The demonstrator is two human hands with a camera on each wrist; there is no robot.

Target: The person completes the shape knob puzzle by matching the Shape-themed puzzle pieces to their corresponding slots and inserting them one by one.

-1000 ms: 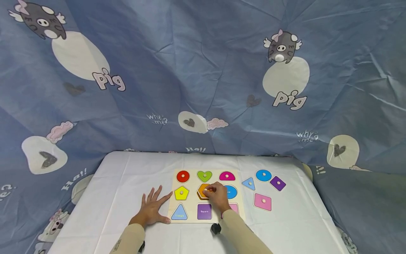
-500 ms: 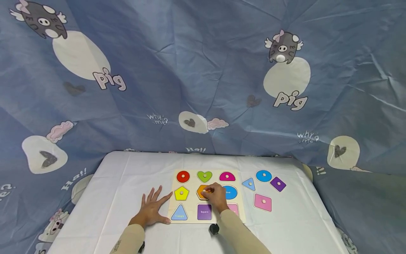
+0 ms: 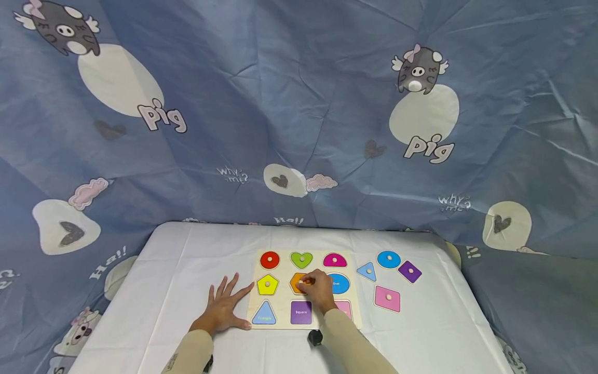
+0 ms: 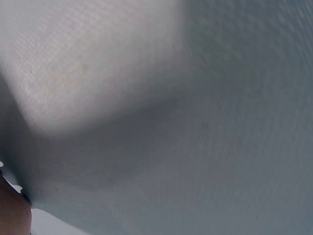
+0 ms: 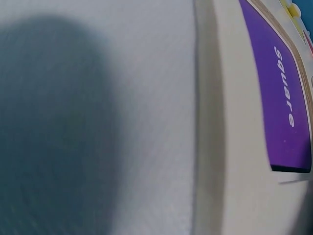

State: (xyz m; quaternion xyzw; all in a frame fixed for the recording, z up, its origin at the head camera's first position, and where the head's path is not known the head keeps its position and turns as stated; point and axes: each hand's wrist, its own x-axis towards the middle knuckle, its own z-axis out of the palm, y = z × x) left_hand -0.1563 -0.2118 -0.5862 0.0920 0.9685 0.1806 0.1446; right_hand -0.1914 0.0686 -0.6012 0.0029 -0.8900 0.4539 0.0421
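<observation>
My right hand (image 3: 321, 290) pinches the knob of an orange hexagon puzzle piece (image 3: 295, 283), which lies in the middle of the wooden shape board (image 3: 284, 306). The hexagon looks level with its recess; the fingers hide its right side. Spread on the white cloth, my left hand (image 3: 223, 309) touches the board's left edge with thumb and index finger. A red circle (image 3: 269, 260), green heart (image 3: 301, 259), magenta semicircle (image 3: 335, 260) and yellow pentagon (image 3: 267, 284) sit in the board. The purple square recess (image 5: 283, 93) shows in the right wrist view. Mostly blurred cloth fills the left wrist view.
Right of the board lie loose knobbed pieces: a blue triangle (image 3: 367, 270), blue oval (image 3: 388, 258), purple square (image 3: 409, 270) and pink rectangle (image 3: 386, 298). Bare recesses include the oval (image 3: 340, 283) and triangle (image 3: 264, 314). A blue printed cloth (image 3: 289, 130) hangs behind the table.
The orange hexagon, raised and offset over its recess a second ago, has come down into it with my right hand still on the knob. The left hand has stayed put.
</observation>
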